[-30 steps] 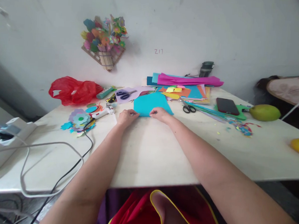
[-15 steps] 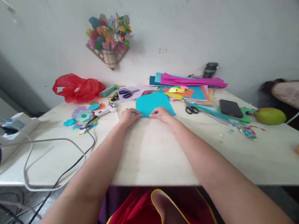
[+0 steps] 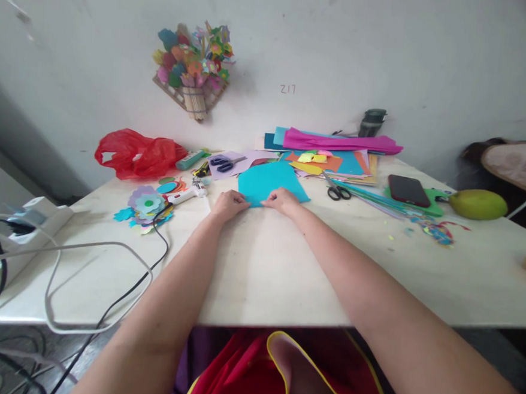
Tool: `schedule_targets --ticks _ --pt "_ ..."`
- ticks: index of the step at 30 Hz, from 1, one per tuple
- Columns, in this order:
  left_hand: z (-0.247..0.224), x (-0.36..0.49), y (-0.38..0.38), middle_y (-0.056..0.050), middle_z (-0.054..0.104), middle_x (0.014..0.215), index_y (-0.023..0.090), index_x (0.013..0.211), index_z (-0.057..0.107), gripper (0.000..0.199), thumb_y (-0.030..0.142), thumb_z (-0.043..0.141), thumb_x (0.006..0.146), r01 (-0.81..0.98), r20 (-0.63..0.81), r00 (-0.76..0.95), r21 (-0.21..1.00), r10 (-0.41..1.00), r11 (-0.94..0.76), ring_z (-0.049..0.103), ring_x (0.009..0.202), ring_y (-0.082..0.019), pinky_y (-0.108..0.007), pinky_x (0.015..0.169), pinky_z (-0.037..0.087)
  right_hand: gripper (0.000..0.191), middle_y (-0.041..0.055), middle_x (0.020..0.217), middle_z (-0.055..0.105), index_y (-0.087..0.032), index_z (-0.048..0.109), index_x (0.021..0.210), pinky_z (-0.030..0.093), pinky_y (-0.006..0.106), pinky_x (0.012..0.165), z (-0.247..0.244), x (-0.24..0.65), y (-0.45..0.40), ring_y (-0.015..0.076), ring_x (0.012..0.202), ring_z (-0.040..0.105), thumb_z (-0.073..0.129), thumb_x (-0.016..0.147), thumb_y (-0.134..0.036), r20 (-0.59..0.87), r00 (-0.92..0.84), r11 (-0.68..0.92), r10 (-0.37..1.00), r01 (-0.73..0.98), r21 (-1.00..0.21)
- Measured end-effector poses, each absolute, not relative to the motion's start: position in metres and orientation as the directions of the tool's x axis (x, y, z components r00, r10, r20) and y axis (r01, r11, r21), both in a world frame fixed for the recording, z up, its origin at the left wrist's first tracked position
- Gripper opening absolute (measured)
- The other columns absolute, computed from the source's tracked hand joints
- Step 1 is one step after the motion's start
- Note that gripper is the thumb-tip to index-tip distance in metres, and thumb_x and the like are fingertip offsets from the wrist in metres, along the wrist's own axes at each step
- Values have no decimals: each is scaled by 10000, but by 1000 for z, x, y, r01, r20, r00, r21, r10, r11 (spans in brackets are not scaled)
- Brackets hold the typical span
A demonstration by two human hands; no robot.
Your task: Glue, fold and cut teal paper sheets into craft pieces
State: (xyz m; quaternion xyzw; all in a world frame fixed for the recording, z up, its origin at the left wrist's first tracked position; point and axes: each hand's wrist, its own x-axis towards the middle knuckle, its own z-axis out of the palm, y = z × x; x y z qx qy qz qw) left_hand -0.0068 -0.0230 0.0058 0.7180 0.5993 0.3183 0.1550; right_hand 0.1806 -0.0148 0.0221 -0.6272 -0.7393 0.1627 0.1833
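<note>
A sheet of blue paper (image 3: 271, 179) lies on the table in front of me. At its near left corner, my left hand (image 3: 230, 205) is closed, thumb and fingers pinching the edge. My right hand (image 3: 281, 201) pinches the same near edge a little further right, its fingers curled. Between the two hands a short stretch of that edge shows. White-handled glue gun (image 3: 182, 195) lies just left of my left hand. Black-handled scissors (image 3: 338, 192) rest to the right of the paper.
Paper flowers (image 3: 148, 204) and a red plastic bag (image 3: 137, 154) are at the left, near a power strip (image 3: 39, 241) with loose cables. Behind the sheet lie purple-handled scissors (image 3: 223, 163) and stacked coloured paper (image 3: 339, 143). A phone (image 3: 408, 190) and a mango (image 3: 477, 204) are at the right.
Both hands stay on the near edge of the blue paper, almost unmoved. The whole view has shifted very slightly.
</note>
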Motion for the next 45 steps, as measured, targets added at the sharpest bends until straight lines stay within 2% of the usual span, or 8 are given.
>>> schedule_targets --ticks 7,14,22,28,35,40,45 --pt "9 -7 -28 -25 645 999 193 620 623 173 361 663 619 747 244 64 631 968 -208 587 840 -151 -239 750 446 305 16 934 656 -227 678 730 384 215 551 23 179 -16 152 759 589 617 658 -518 50 -128 137 990 874 -466" --pt "15 -5 -29 -42 618 1035 186 589 615 146 307 618 673 823 265 129 509 956 -252 569 883 -154 -241 809 432 358 36 901 661 -223 671 721 402 245 589 20 177 -12 180 780 596 598 641 -565 32 -114 116 993 886 -448" --pt "16 -1 -30 -59 568 1119 180 624 623 164 311 572 708 891 228 141 396 963 -224 538 972 -171 -267 883 395 361 55 875 659 -220 665 694 420 260 603 19 175 -12 197 793 600 597 639 -570 49 -107 117 993 893 -434" --pt "11 -1 -28 -85 559 1124 178 645 637 202 342 544 719 932 247 144 292 958 -215 471 1075 -224 -341 982 297 364 64 983 637 -217 660 694 414 254 596 19 174 -14 198 820 591 590 649 -571 74 -104 125 992 910 -395" --pt "8 -4 -28 -65 471 1233 185 672 636 200 365 553 697 934 278 117 296 953 -201 438 1083 -261 -375 955 324 387 80 1039 598 -215 648 779 432 288 640 14 174 -8 220 844 584 595 645 -574 94 -102 130 990 917 -377" --pt "7 -6 -29 -37 430 1276 197 665 632 218 393 544 703 931 298 105 305 949 -199 429 1076 -278 -396 937 339 380 104 993 607 -197 639 705 441 330 641 10 174 1 266 839 588 625 620 -567 74 -132 151 988 910 -387" --pt "7 -6 -29 -17 424 1283 204 668 638 235 415 541 702 940 298 103 282 949 -191 413 1086 -286 -394 935 340 376 103 925 619 -197 621 657 444 330 638 10 175 5 271 829 588 654 591 -565 96 -144 171 985 896 -411"
